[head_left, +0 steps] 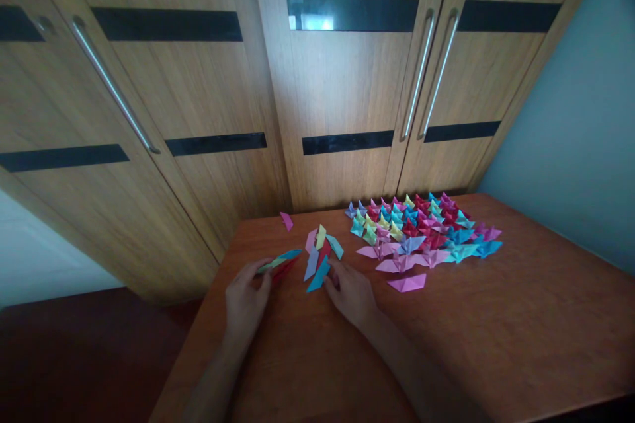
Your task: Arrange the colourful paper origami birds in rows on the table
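Note:
My left hand (247, 296) is closed on green and blue folded paper pieces (282, 259), pinched between thumb and fingers. A red folded piece (284, 271) shows just below them; whether the hand holds it too, I cannot tell. My right hand (353, 292) has its thumb and fingertips on the corner of a blue folded paper piece (317, 277). That piece lies at the near side of a loose cluster of flat pieces: lavender (311, 264), yellow (321, 237), teal (335, 247), plus pink and red ones.
Many colourful folded paper units (397, 228) stand in rows at the back right of the wooden table (307, 357). One pink piece (407, 283) lies in front of them, another magenta piece (286, 221) near the back left edge. Behind stands a wardrobe (342, 79) with metal handles.

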